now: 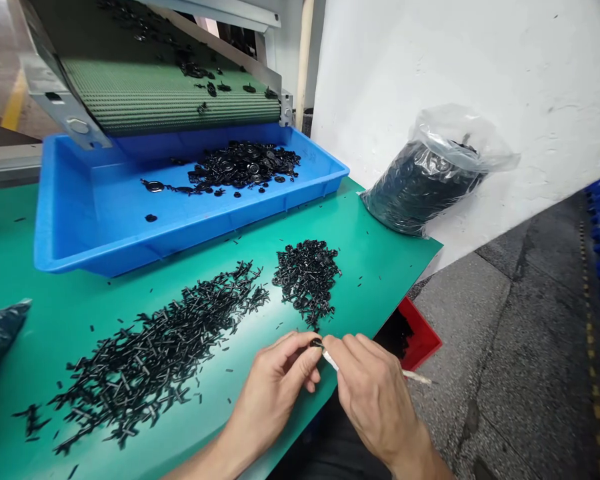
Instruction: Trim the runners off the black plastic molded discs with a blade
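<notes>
My left hand (283, 380) pinches a small black plastic part (317, 343) between thumb and fingertips. Closed around a slim tool with a whitish handle (418, 377) is my right hand (373, 390); its front end (330, 361) meets the black part, and the tip is too small to make out. Both hands are close together over the front edge of the green tabletop (250, 250). Just beyond them lies a pile of small round black parts (306, 277). A long heap of black stick-like, branched pieces (160, 353) spreads to the left.
A blue tray (130, 250) holding black plastic parts (245, 167) sits under a green conveyor belt (180, 93). At the back right leans a clear bag filled with black parts (425, 180). Below the table's right edge is a red bin (423, 337). Another bag (3, 333) lies far left.
</notes>
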`<state>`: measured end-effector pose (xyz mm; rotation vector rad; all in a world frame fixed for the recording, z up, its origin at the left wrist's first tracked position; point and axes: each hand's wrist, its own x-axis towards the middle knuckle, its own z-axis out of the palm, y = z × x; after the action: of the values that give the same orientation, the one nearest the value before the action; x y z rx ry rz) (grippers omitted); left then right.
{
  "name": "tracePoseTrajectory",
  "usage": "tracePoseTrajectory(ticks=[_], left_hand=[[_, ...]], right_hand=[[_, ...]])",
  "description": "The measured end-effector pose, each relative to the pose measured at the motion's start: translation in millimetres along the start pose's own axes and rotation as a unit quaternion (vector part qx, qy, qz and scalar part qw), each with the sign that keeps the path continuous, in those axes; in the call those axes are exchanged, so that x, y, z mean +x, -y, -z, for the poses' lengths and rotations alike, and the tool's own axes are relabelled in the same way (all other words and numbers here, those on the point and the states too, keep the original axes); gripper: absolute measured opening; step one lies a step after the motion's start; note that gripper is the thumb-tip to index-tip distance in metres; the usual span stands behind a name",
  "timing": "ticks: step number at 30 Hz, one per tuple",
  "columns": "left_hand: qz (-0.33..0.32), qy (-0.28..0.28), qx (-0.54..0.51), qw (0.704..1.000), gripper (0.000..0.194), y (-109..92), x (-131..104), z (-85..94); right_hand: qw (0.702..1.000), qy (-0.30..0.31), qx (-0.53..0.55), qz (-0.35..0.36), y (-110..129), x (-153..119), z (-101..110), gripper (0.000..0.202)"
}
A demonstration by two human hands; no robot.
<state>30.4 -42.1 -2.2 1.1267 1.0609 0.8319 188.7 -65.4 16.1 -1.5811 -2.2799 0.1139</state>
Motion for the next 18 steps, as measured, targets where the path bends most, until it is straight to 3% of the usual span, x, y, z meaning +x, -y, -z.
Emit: tracePoseTrajectory(ticks=[6,10,14,18], left_hand=[[0.007,0.008,0.010,1.000,0.026,-4,2,1.3],[0.008,-0.012,-0.003,1.000,0.025,-8,3,-0.5],[0.012,0.001,-0.010,1.000,0.024,-10,3,0.3],[0.039,0.007,0.009,0.999,0.023,-8,2,3.3]], right_hand=[[0.974,0.115,0.168,-0.100,-1,5,7,0.023],[0.970,0.097,0.196,-0.109,-1,7,4,0.024],[0.948,0.125,0.263,-0.126,-5,12,1,0.026],[0.955,0.110,0.235,-0.145,-16,19,1,0.027]])
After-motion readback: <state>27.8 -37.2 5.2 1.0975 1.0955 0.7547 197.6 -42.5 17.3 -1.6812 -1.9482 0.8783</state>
